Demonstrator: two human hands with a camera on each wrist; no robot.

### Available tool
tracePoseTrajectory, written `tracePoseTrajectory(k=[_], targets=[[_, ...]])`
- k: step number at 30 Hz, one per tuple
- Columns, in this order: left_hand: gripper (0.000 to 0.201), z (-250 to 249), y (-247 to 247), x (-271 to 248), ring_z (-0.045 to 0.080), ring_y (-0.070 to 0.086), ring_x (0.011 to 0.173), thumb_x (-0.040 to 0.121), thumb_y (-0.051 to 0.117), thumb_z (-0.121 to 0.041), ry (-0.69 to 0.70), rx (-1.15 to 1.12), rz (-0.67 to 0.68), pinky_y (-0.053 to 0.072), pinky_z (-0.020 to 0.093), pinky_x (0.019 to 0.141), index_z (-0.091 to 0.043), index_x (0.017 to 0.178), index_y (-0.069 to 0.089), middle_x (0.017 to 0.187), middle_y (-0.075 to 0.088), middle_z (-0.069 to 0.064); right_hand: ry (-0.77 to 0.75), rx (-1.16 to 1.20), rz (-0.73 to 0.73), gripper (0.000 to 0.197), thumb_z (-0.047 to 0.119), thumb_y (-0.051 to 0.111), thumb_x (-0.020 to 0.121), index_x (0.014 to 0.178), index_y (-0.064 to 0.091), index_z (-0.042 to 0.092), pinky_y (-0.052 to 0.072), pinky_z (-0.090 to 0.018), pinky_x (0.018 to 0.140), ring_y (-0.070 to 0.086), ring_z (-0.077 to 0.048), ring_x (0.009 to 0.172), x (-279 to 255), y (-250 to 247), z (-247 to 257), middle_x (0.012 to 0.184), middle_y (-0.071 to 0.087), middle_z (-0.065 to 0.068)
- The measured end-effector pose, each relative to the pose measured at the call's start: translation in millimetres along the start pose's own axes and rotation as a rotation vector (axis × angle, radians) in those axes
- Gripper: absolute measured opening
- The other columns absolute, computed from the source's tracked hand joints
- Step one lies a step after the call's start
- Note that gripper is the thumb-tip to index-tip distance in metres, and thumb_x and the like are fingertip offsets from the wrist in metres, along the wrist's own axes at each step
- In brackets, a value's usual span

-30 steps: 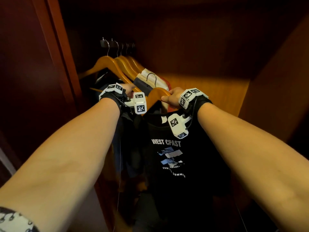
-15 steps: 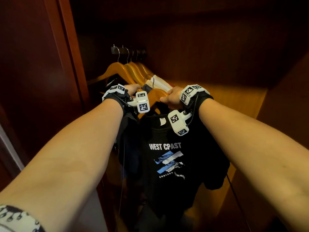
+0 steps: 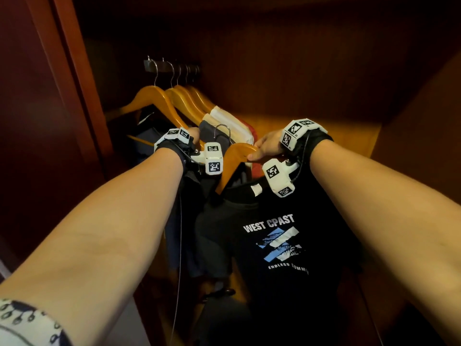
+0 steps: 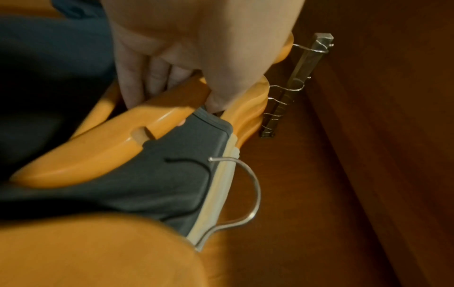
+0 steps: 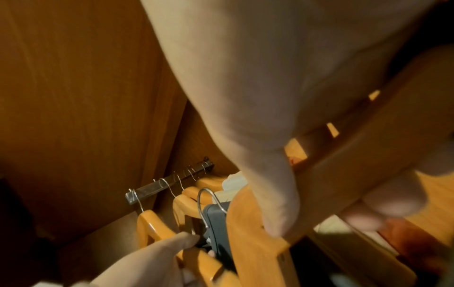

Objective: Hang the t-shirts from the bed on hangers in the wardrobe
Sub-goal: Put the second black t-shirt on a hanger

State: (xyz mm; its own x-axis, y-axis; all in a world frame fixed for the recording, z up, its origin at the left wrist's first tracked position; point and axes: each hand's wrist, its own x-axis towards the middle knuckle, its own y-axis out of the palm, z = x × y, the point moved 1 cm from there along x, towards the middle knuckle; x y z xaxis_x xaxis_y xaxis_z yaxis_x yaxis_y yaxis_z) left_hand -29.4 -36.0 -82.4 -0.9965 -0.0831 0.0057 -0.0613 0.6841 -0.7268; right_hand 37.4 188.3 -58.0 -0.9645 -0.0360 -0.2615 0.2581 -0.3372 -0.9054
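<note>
Inside wardrobe (image 3: 374, 71), hanger (image 3: 233, 158) in right hand (image 3: 268, 148)

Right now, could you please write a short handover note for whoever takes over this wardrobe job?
Right hand: grips the wooden hanger carrying the black West Coast t-shirt; its hook is not on the rail.
Left hand: fingers curled on a hung hanger with a dark grey shirt.
Done: several garments already hang from the rail.
Left: hook the black t-shirt's hanger on the rail. Whether more t-shirts wait on the bed is out of view.
</note>
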Motion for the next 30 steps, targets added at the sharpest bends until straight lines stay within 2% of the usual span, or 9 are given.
tracePoseTrajectory(k=[2,6,9,11,14,16,21,26,30], targets=[[0.028,2,0,-11,0.026,0.049,0.078,0.101,0.049,-0.011,-0.076,-0.099,-0.046,0.041,0.03,0.066,-0.007,0.073,0.047,0.081,0.053,0.011,0.007,0.038,0.016,0.06,0.048,0.073,0.082,0.13,0.06,0.013,0.053,-0.046,0.095,0.066,-0.031,0.101,-4,1,1,0.12,0.068,-0.012],[0.029,5,-1,-31,0.035,0.06,0.103,0.099,0.05,-0.009,-0.036,-0.079,-0.138,0.047,0.037,0.083,0.002,0.126,0.053,0.124,0.059,0.021,-0.032,0.017,-0.059,0.064,0.051,0.067,0.087,0.137,0.055,0.013,0.047,-0.048,0.104,0.061,-0.031,0.115,-6,3,5,0.128,0.062,-0.008],[0.017,11,-7,-34,0.021,0.058,0.071,0.099,0.047,-0.024,-0.049,-0.36,-0.112,0.05,0.021,0.054,-0.013,0.092,0.058,0.1,0.061,0.011,-0.072,-0.026,-0.122,0.07,0.056,0.061,0.089,0.143,0.049,0.012,0.044,-0.048,0.107,0.055,-0.032,0.125,-9,5,16,0.141,0.054,-0.01],[0.028,14,-15,-34,0.022,0.056,0.077,0.098,0.05,-0.027,-0.096,-0.404,-0.152,0.048,0.022,0.06,-0.014,0.074,0.048,0.079,0.054,0.006,-0.091,0.018,-0.162,0.073,0.058,0.063,0.087,0.142,0.049,0.012,0.046,-0.048,0.104,0.058,-0.033,0.12,-8,5,26,0.137,0.057,-0.012],[0.009,9,-35,-54,0.024,0.055,0.072,0.1,0.049,-0.019,-0.073,-0.339,-0.155,0.044,0.026,0.059,-0.015,0.1,0.057,0.082,0.059,0.011,-0.109,0.111,-0.219,0.073,0.061,0.069,0.08,0.135,0.054,0.015,0.052,-0.047,0.097,0.066,-0.031,0.107,-2,5,40,0.123,0.066,-0.01],[0.014,5,-47,-66,0.02,0.052,0.061,0.1,0.049,-0.019,-0.072,-0.307,-0.12,0.042,0.024,0.049,-0.011,0.091,0.058,0.074,0.06,0.009,-0.12,0.195,-0.222,0.067,0.059,0.069,0.08,0.128,0.057,0.015,0.055,-0.047,0.091,0.07,-0.029,0.098,1,4,51,0.111,0.07,-0.008],[0.028,8,-75,-63,0.027,0.064,0.076,0.094,0.053,-0.032,-0.116,-0.334,-0.235,0.052,0.037,0.083,-0.01,0.076,0.051,0.082,0.066,0.012,-0.182,0.358,-0.272,0.046,0.043,0.063,0.093,0.126,0.057,0.011,0.058,-0.043,0.088,0.072,-0.025,0.093,13,-2,78,0.097,0.073,-0.008],[0.038,3,-104,-49,0.028,0.062,0.091,0.091,0.058,-0.022,-0.024,-0.376,-0.321,0.055,0.045,0.092,0.002,0.122,0.058,0.103,0.064,0.015,-0.257,0.415,-0.355,0.05,0.044,0.062,0.093,0.131,0.056,0.012,0.06,-0.04,0.08,0.071,-0.021,0.075,31,-14,120,0.085,0.072,-0.007],[0.026,-6,-125,-34,0.033,0.065,0.078,0.082,0.062,-0.032,-0.1,-0.344,-0.449,0.057,0.045,0.084,-0.006,0.083,0.058,0.074,0.061,0.015,-0.285,0.363,-0.436,0.037,0.047,0.063,0.091,0.107,0.065,0.013,0.059,-0.043,0.083,0.072,-0.024,0.078,45,-30,154,0.085,0.073,-0.007]])
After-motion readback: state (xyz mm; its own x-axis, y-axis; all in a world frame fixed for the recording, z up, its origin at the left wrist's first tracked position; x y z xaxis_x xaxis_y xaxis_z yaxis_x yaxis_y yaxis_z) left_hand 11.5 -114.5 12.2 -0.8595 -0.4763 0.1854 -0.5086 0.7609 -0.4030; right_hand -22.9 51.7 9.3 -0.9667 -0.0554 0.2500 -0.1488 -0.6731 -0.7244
